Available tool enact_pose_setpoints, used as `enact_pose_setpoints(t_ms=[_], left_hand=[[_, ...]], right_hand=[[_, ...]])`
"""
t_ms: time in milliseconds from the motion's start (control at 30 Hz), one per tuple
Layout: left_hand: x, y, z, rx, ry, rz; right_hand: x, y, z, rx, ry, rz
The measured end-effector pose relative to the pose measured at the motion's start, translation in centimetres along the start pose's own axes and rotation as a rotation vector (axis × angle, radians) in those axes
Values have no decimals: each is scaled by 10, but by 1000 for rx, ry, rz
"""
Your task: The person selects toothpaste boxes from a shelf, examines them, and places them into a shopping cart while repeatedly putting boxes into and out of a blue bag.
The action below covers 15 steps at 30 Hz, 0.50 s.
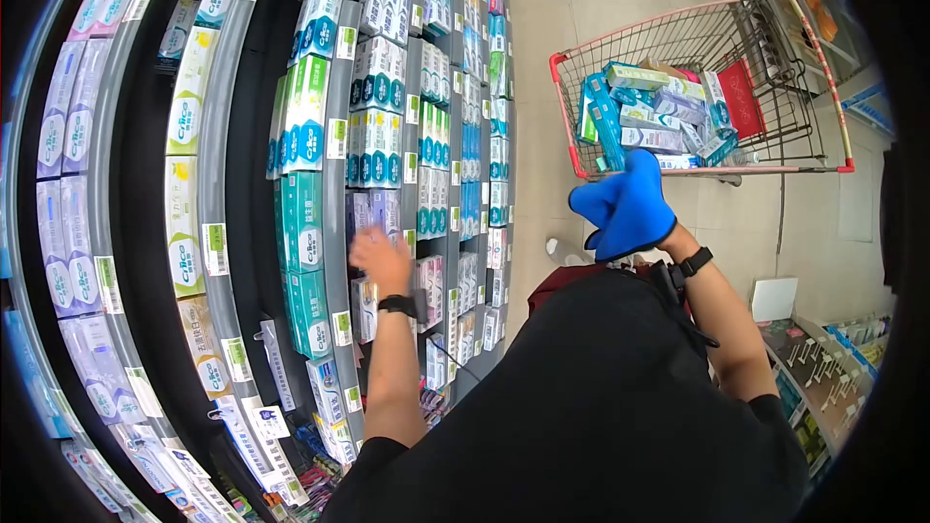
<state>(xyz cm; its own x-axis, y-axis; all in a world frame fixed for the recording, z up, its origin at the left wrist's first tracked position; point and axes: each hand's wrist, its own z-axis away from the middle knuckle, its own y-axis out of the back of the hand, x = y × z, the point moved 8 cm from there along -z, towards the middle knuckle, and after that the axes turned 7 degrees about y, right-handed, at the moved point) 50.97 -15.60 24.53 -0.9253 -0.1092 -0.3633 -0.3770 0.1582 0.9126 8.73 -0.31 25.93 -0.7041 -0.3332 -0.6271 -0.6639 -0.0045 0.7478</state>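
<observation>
My left hand, bare and smeared by motion, reaches into the shelf in front of the lilac toothpaste boxes. White boxes stand just below it, partly behind the hand and wrist. A blue glove covers my right hand, which hangs near the cart's lower left corner with its fingers apart and nothing seen in them. Beyond it, the wire shopping cart with red trim holds a heap of toothpaste boxes, mostly teal, white and lilac.
Shelf rows with grey price rails run along the left, stocked with teal boxes and yellow-white boxes. Pale floor tiles lie between shelf and cart. A display with metal hooks stands at the lower right.
</observation>
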Motion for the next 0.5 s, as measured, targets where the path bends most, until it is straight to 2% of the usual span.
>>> enact_pose_setpoints(t_ms=[67,133,167,233,333,400,500], left_hand=[[70,-12,39,157,-436,298],[158,-3,88,-175,-724,459],[194,15,113,-158,-846,661],[258,26,158,-278,-1099,685],[328,-7,190,-817,-1074,853],[359,-7,188,-698,-1105,922],[383,-9,169,-708,-1053,921]], right_hand=[[22,1,22,145,-60,-299],[40,14,42,263,-121,-514],[50,20,52,311,-164,-597],[76,35,73,411,-255,-767],[120,59,117,599,-377,-1033],[147,75,153,728,-439,-1188],[183,97,219,904,-551,-1403]])
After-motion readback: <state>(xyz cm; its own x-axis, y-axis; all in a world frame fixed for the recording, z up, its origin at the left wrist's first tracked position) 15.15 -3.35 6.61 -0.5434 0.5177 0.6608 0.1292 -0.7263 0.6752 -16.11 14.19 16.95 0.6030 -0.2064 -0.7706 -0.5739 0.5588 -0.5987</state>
